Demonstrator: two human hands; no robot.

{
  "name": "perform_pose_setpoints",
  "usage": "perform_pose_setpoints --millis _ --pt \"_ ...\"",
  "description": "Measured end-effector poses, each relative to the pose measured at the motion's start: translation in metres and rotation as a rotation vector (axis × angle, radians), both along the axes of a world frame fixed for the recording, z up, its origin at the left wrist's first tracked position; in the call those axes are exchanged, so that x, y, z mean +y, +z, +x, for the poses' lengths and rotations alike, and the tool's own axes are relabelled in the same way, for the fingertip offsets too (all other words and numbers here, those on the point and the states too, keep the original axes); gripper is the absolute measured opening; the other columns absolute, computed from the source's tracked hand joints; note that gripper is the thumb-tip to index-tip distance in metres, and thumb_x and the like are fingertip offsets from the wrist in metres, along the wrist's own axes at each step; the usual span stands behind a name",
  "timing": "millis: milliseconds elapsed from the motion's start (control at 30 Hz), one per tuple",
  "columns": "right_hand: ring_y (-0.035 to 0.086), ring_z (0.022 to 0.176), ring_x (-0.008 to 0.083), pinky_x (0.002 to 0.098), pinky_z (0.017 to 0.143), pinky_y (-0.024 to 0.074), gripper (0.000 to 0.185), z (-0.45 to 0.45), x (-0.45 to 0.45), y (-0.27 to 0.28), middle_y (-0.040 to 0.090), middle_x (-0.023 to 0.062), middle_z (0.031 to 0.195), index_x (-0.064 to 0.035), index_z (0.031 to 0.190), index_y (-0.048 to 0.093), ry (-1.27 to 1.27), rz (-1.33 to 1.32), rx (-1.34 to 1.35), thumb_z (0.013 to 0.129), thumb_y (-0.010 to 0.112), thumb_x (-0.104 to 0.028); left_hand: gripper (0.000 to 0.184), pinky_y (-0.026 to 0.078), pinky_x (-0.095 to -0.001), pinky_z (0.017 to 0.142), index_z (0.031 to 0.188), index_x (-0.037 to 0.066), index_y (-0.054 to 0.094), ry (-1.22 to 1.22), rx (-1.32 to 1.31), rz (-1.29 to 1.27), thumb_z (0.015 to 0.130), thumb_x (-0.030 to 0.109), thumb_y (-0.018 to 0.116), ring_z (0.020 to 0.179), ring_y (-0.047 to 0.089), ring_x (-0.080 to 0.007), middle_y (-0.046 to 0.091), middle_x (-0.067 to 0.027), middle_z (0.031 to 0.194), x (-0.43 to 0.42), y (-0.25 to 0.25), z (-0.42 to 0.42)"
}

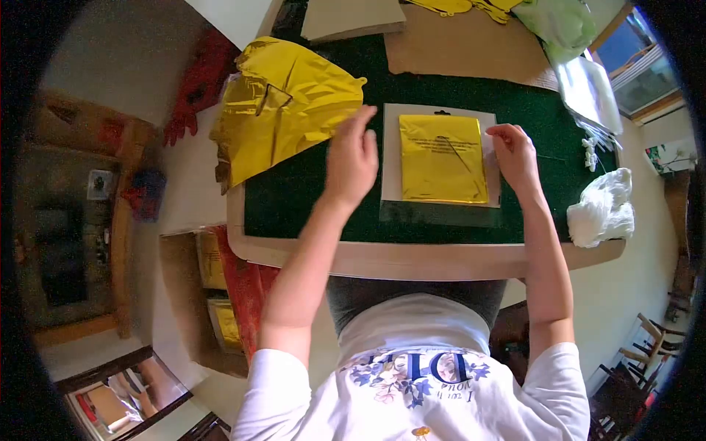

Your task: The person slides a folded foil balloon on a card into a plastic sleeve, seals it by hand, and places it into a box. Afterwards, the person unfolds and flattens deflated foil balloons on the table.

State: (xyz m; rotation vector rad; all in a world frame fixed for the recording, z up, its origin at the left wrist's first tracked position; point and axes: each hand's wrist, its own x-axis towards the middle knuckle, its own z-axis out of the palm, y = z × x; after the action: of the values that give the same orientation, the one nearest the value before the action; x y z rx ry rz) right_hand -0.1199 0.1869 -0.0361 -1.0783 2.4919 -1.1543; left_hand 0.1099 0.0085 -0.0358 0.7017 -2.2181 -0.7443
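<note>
A folded yellow foil piece [443, 173] with small dark print lies on a pale backing card [390, 158] with a hang hole at its top. Clear plastic film [434, 213] shows below the card's lower edge. My left hand [353, 158] is held beside the card's left edge, fingers stretched out and holding nothing, slightly blurred. At the card's right edge, my right hand [517, 154] has its fingers bent into a pinch; what is between the fingertips, if anything, is too small to make out. A large crumpled yellow foil sheet [294, 110] lies left of my left hand.
The green table top [294, 213] has a pale rim [412, 261]. A brown cardboard sheet [463, 51] and a stack of pale cards [353, 18] lie at the back. On the right are clear plastic sleeves [592, 92] and a white plastic bag [601, 209]. A box [184, 294] stands lower left.
</note>
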Motion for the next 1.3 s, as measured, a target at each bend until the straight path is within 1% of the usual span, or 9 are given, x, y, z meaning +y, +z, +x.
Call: perform_pose_setpoints --millis 233,333,400,500,667,800,967,1100,1300 --pt "0.063 0.087 0.0288 0.0359 0.080 0.0506 0.020 0.003 -0.007 -0.002 0.061 0.0144 0.094 -0.0037 0.102 0.068 -0.011 0.053 -0.017 0.088 0.055 -0.010 0.047 0.039 -0.0422 0.105 0.134 0.004 0.044 -0.080 -0.014 0.035 0.088 -0.003 0.051 0.122 0.048 -0.0365 0.051 -0.0188 0.130 0.032 -0.024 -0.020" --pt "0.063 0.087 0.0290 0.0361 0.080 0.0507 0.021 -0.001 -0.010 -0.011 0.061 0.0152 0.094 -0.0031 0.104 0.066 -0.056 -0.010 -0.033 0.087 0.055 -0.009 0.049 0.036 -0.0419 0.107 0.135 0.006 0.043 -0.115 0.008 -0.011 0.087 -0.002 0.052 0.125 0.046 -0.0359 0.049 -0.0189 0.132 0.039 -0.024 -0.019" --pt "0.063 0.087 0.0290 0.0362 0.080 0.0508 0.021 -0.003 -0.010 -0.006 0.061 0.0160 0.096 -0.0027 0.105 0.065 -0.137 -0.032 -0.006 0.087 0.055 -0.008 0.040 0.038 -0.0429 0.102 0.125 0.005 0.053 -0.022 -0.059 -0.054 0.086 0.001 0.056 0.119 0.047 -0.0342 0.051 -0.0167 0.128 0.046 -0.016 -0.017" --pt "0.062 0.086 0.0274 0.0352 0.079 0.0501 0.022 -0.011 0.001 -0.011 0.060 0.0147 0.096 -0.0047 0.105 0.067 -0.083 0.006 0.035 0.086 0.055 -0.006 0.028 0.041 -0.0437 0.095 0.111 0.004 0.063 0.106 -0.159 -0.196 0.083 0.005 0.061 0.109 0.051 -0.0326 0.053 -0.0146 0.120 0.049 -0.012 -0.016" --pt "0.062 0.085 0.0240 0.0329 0.076 0.0493 0.023 -0.002 0.002 -0.001 0.057 0.0114 0.092 -0.0067 0.106 0.069 0.079 0.044 -0.062 0.085 0.058 -0.004 0.034 0.040 -0.0444 0.098 0.116 0.008 0.062 0.073 -0.232 -0.234 0.082 0.006 0.063 0.114 0.049 -0.0336 0.053 -0.0155 0.122 0.050 -0.017 -0.017" --pt "0.060 0.080 0.0153 0.0282 0.071 0.0498 0.022 -0.004 0.038 0.013 0.060 0.0093 0.095 -0.0040 0.109 0.064 0.127 -0.145 -0.072 0.089 0.056 -0.001 0.039 0.040 -0.0440 0.102 0.118 0.009 0.060 -0.062 -0.165 -0.182 0.080 0.009 0.067 0.119 0.048 -0.0339 0.052 -0.0147 0.126 0.060 0.001 0.010" --pt "0.058 0.082 0.0095 0.0236 0.070 0.0483 0.029 0.014 0.111 0.042 0.062 0.0047 0.095 -0.0053 0.114 0.060 0.129 0.151 -0.695 0.088 0.053 0.005 0.045 0.041 -0.0425 0.103 0.119 0.009 0.059 -0.427 -0.246 -0.167 0.077 0.016 0.074 0.126 0.047 -0.0311 0.051 -0.0131 0.134 0.080 0.015 0.056" --pt "0.057 0.087 0.0122 0.0279 0.071 0.0489 0.043 0.027 0.119 0.037 0.062 0.0041 0.096 -0.0087 0.117 0.062 0.327 0.038 -0.509 0.081 0.052 0.013 0.049 0.041 -0.0419 0.102 0.120 0.008 0.059 -0.474 -0.286 -0.178 0.076 0.020 0.076 0.124 0.051 -0.0281 0.058 -0.0109 0.127 0.075 0.007 0.059" --pt "0.060 0.094 0.0239 0.0359 0.076 0.0511 0.027 0.023 0.112 0.040 0.061 0.0112 0.098 -0.0058 0.100 0.065 0.556 0.123 0.250 0.078 0.062 0.009 0.050 0.042 -0.0415 0.100 0.119 0.009 0.060 -0.477 -0.313 -0.201 0.074 0.025 0.077 0.119 0.053 -0.0276 0.059 -0.0088 0.122 0.073 0.012 0.056"
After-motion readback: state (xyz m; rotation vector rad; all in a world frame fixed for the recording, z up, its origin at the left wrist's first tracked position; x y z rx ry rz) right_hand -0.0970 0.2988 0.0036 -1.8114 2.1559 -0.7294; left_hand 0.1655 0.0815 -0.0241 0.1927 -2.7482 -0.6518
